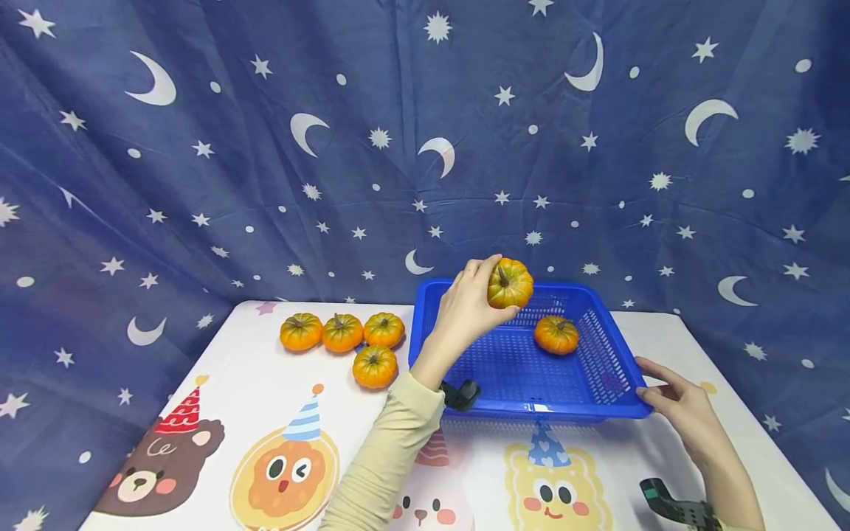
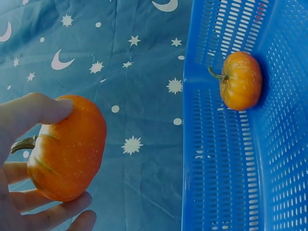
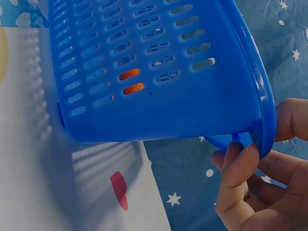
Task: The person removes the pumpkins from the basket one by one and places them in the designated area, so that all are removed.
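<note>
My left hand (image 1: 470, 301) grips a small orange-green pumpkin (image 1: 510, 283) above the back part of a blue plastic basket (image 1: 524, 408). In the left wrist view, the thumb presses one side of this pumpkin (image 2: 72, 149) and the fingers curl round the other, its stem toward the palm. A second pumpkin (image 1: 556, 335) lies inside the basket, toward the right. My right hand (image 1: 684, 405) pinches the basket's rim at the front right corner; the right wrist view shows thumb and fingertips (image 3: 245, 161) closed round the rim.
Left of the basket, several pumpkins (image 1: 341, 333) sit together on the white tablecloth (image 1: 252, 369), which has cartoon faces printed on it. A dark blue curtain (image 1: 372, 147) with moons and stars hangs behind the table and at both sides.
</note>
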Available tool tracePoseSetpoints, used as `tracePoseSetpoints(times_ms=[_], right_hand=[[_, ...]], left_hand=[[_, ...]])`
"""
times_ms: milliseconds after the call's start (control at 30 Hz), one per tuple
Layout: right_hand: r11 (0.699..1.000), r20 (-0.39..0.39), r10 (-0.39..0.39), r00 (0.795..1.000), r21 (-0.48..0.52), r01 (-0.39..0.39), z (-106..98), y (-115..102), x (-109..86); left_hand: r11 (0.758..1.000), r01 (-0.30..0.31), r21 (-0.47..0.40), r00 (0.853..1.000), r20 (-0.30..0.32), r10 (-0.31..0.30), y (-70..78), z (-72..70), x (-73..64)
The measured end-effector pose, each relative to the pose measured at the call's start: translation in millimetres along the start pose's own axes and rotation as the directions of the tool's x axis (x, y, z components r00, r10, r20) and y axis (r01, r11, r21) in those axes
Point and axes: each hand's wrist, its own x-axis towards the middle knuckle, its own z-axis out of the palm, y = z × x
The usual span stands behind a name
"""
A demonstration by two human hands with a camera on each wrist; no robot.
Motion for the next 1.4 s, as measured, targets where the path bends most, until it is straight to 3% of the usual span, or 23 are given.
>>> tracePoseSetpoints(times_ms=[300,533,833,1100,1400], right_hand=[[1.0,0.006,-0.015,1.0,0.016,0.015,-2,2,0.3],[1.0,0.014,-0.017,1.0,0.019,0.017,-1,2,0.5],[1.0,0.015,-0.015,1.0,0.01,0.015,-1,3,1.0],[1.0,0.018,-0.012,1.0,0.022,0.012,1,4,1.7],[1.0,0.013,-0.019,1.0,0.021,0.018,0,5,0.9]], left_hand=[[1.0,0.019,-0.025,0.999,-0.03,-0.02,-10.4,-10.3,-21.9],[0.999,0.029,-0.02,0.993,-0.113,-0.031,-24.8,-17.0,-36.5],[0.995,0.082,-0.048,0.978,-0.19,-0.089,-48.1,-17.2,-48.2],[0.984,0.156,-0.082,0.956,-0.238,-0.172,-68.4,-17.8,-64.8],[0.968,0.227,-0.107,0.92,-0.302,-0.249,-89.8,-21.6,-85.5]])
